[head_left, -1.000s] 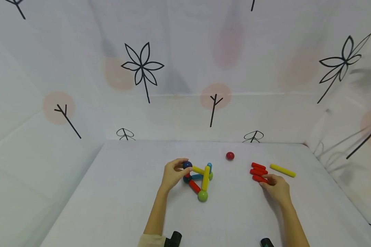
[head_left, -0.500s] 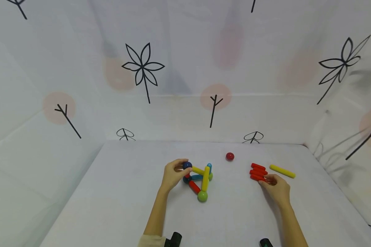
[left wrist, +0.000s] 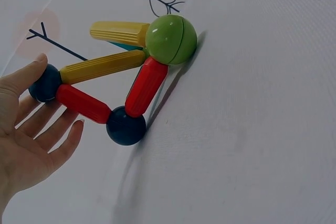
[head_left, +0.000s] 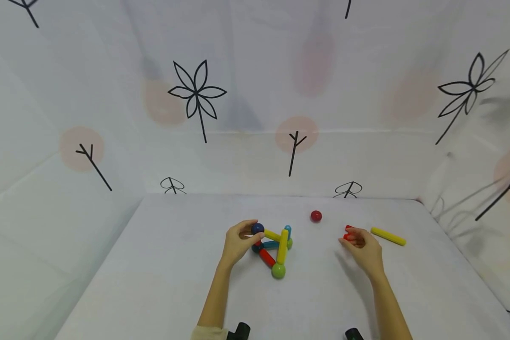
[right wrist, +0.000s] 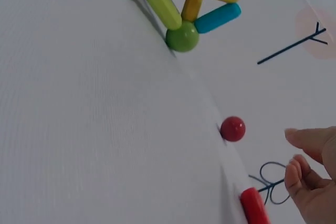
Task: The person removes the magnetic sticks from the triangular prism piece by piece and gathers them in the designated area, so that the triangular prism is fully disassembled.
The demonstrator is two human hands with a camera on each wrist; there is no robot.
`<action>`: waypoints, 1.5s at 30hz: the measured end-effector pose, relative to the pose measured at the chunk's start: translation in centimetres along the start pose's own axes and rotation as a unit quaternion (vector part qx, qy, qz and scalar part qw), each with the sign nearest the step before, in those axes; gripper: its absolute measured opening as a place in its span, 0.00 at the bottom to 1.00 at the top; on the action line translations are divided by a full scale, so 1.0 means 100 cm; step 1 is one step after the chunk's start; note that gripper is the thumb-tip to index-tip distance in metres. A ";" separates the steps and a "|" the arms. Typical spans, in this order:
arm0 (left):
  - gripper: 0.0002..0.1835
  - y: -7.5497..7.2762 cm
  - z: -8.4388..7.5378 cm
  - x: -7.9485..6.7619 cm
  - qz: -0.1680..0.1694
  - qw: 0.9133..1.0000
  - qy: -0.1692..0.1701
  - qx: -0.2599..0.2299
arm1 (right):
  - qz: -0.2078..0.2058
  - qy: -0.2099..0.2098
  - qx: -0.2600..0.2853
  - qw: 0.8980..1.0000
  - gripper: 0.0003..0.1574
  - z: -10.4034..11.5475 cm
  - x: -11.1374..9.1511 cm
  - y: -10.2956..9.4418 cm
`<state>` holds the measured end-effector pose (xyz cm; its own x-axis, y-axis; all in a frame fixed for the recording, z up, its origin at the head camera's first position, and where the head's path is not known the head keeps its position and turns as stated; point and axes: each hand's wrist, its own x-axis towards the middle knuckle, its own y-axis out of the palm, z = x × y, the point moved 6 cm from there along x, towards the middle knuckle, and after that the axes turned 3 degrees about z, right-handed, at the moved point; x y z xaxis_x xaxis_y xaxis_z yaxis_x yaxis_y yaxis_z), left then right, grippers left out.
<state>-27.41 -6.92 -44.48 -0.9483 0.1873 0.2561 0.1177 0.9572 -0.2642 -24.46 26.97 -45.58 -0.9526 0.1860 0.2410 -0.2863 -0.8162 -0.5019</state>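
Observation:
My left hand (head_left: 237, 244) holds a dark blue ball (head_left: 257, 228) at the upper corner of a construction of balls and rods, thumb on one side and fingers behind. In the left wrist view, yellow rods (left wrist: 102, 66) and red rods (left wrist: 147, 86) join this ball to a lower blue ball (left wrist: 126, 126) and a green ball (left wrist: 171, 39). My right hand (head_left: 365, 250) is over the short red rods (head_left: 347, 237) and partly hides them. In the right wrist view, its thumb and fingers are apart, with nothing showing between them, beside a red rod (right wrist: 255, 206).
A loose red ball (head_left: 316, 216) lies toward the back of the white table (head_left: 161, 264). A long yellow rod (head_left: 388, 236) rests right of the red rods. A light blue rod (right wrist: 218, 18) sticks out from the construction. Patterned cloth walls (head_left: 238, 160) stand behind.
My right hand first pushes the nearest red rod against the others, then rises off it and shifts slightly left and away from me. My left hand stays on the blue ball.

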 end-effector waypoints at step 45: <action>0.22 0.001 -0.037 -0.018 -0.003 1.000 0.011 -0.005 | 0.236 -0.106 0.046 0.965 0.28 0.075 0.000 0.121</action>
<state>-24.61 -6.37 -41.47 -0.9425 0.1865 0.2775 0.1156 0.9605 -0.2530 -27.11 12.98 -45.39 -0.9296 -0.3257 0.1727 0.1934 -0.8297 -0.5236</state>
